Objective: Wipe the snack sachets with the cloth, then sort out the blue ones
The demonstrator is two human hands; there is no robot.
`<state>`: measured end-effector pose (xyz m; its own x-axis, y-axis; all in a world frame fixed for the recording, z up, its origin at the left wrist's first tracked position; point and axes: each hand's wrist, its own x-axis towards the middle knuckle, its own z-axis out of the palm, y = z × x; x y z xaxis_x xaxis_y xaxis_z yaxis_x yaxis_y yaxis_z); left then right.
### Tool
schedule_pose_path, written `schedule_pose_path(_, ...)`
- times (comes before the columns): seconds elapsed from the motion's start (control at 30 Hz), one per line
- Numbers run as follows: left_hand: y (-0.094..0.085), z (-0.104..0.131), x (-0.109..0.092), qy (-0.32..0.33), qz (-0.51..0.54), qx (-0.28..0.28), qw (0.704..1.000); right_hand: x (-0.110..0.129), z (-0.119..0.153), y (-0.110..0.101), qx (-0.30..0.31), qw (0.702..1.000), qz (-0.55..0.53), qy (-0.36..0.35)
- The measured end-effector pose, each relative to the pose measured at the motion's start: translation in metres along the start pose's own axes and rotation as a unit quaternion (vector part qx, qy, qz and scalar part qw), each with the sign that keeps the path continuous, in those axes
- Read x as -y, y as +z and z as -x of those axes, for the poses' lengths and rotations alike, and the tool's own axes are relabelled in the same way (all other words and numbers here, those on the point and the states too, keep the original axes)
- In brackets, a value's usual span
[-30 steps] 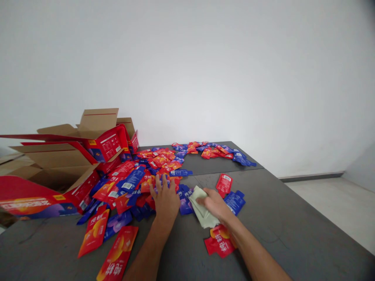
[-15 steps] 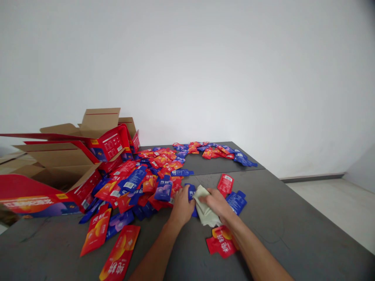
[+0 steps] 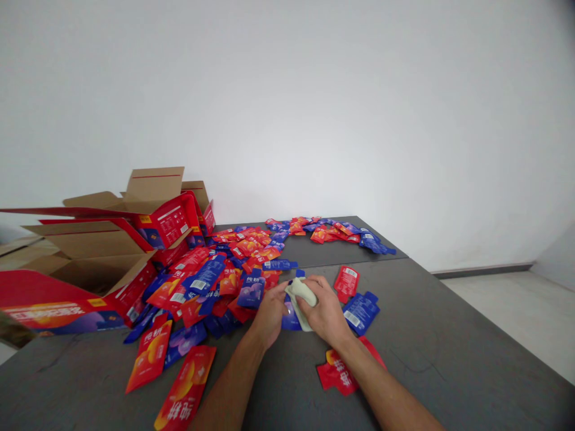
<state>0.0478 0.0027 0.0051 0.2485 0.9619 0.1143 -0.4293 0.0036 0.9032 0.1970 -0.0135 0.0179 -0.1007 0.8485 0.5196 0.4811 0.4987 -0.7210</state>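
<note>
My right hand [image 3: 326,310] grips a bunched pale cloth [image 3: 302,293], pressed against a blue pouch [image 3: 290,319]. At the pouch's left side, my left hand [image 3: 271,312] has its fingers closed on the edge, close to the cloth. Part of this pouch is covered by the cloth and my fingers. Right of my hands lie a red pouch [image 3: 346,283], label side up, and a blue pouch [image 3: 361,312] with a barcode. Red pouches [image 3: 344,372] lie under my right forearm, partly hidden by it.
A heap of red and blue pouches [image 3: 211,281] spreads to my left. Beyond it, more pouches [image 3: 332,232] line the back of the dark table [image 3: 422,353]. Open red cartons [image 3: 67,305] with brown flaps stand on the left. A white wall [image 3: 314,120] rises behind.
My right hand has moved slightly left and gathered the cloth, which was spread lower and further right, into a tighter bunch on the blue pouch. My left hand has shifted slightly down and left.
</note>
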Motion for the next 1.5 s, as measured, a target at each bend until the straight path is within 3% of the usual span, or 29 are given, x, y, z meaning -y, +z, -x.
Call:
schedule_pose_path(0.07, 0.002, 0.001, 0.000, -0.011, -0.002, 0.013, 1.000, -0.003, -0.002, -0.002, -0.039, 0.999, 0.010, 0.001)
schedule_pose_path(0.13, 0.003, 0.000, -0.001, -0.008, 0.004, 0.013, 1.000, -0.002, -0.002, -0.003, -0.040, 0.999, 0.008, -0.015)
schedule_pose_path(0.3, -0.005, -0.004, -0.004, 0.047, 0.014, -0.047, 0.998, 0.017, 0.002, 0.001, 0.095, 0.993, -0.009, -0.063)
schedule_pose_path(0.4, -0.009, -0.007, -0.006, 0.060, 0.026, -0.082, 0.994, 0.024, 0.004, 0.001, 0.115, 0.993, 0.004, -0.038)
schedule_pose_path(0.5, -0.009, -0.009, -0.008, 0.061, 0.048, -0.111, 0.991, 0.020, 0.003, -0.004, 0.086, 0.996, 0.021, 0.008)
schedule_pose_path(0.63, -0.008, -0.009, -0.011, 0.064, 0.050, -0.187, 0.979, 0.007, -0.002, -0.014, -0.025, 0.994, 0.000, 0.102)
schedule_pose_path(0.73, -0.007, -0.008, -0.008, 0.056, 0.068, -0.242, 0.966, 0.005, -0.002, -0.015, -0.021, 0.990, -0.052, 0.132)
schedule_pose_path(0.9, 0.002, -0.006, 0.000, 0.028, 0.087, -0.178, 0.980, 0.018, 0.006, 0.000, 0.017, 0.997, -0.065, 0.032)
schedule_pose_path(1.1, 0.007, -0.003, -0.005, -0.048, 0.205, -0.116, 0.971, 0.023, 0.008, 0.007, 0.055, 0.995, -0.051, -0.060)
schedule_pose_path(1.17, 0.007, -0.002, -0.004, -0.057, 0.204, -0.101, 0.972, 0.019, 0.006, 0.005, 0.038, 0.997, -0.037, -0.056)
schedule_pose_path(1.33, 0.015, 0.002, 0.001, -0.153, 0.192, -0.062, 0.967, 0.004, -0.003, -0.007, -0.107, 0.994, 0.023, 0.022)
schedule_pose_path(1.4, 0.019, 0.003, -0.001, -0.163, 0.194, -0.050, 0.966, -0.001, -0.005, -0.009, -0.118, 0.992, 0.030, 0.040)
schedule_pose_path(1.5, 0.023, 0.004, -0.006, -0.121, 0.193, -0.064, 0.972, 0.000, -0.003, -0.008, -0.087, 0.995, 0.020, 0.042)
